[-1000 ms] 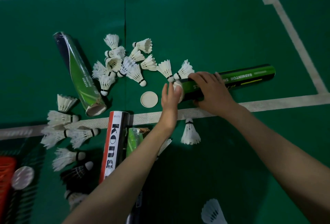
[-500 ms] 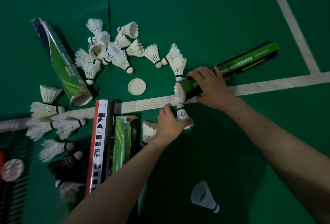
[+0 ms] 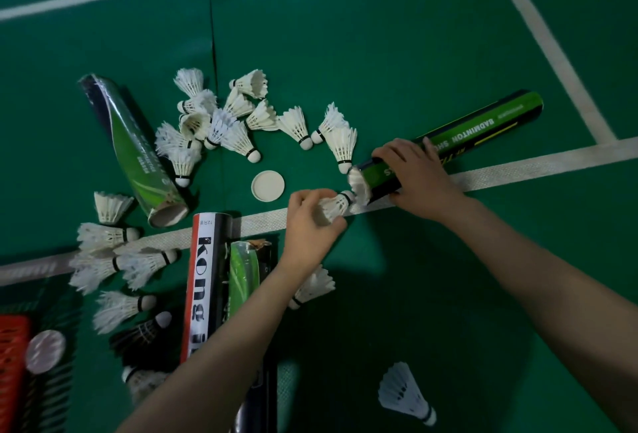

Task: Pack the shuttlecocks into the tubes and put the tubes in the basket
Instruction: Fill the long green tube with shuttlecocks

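Left hand (image 3: 307, 225) pinching a white shuttlecock (image 3: 333, 206) by its feathers, cork at the tube mouth, right hand (image 3: 414, 174) gripping the green tube (image 3: 476, 130) lying on the court floor (image 3: 379, 35), red basket (image 3: 12, 356) far left of both hands.

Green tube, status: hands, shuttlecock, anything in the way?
Left hand pinches held shuttlecock, cork at green tube mouth. Right hand grips green tube. Seated shuttlecock skirt sticks out of mouth; loose shuttlecock beside it.

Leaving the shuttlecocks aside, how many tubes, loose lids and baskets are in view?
Tubes: 4 (held green tube, navy-green tube, kong tube, wrapped green tube)
Loose lids: 2 (floor lid, lid by basket)
Baskets: 1 (red basket)
Total: 7
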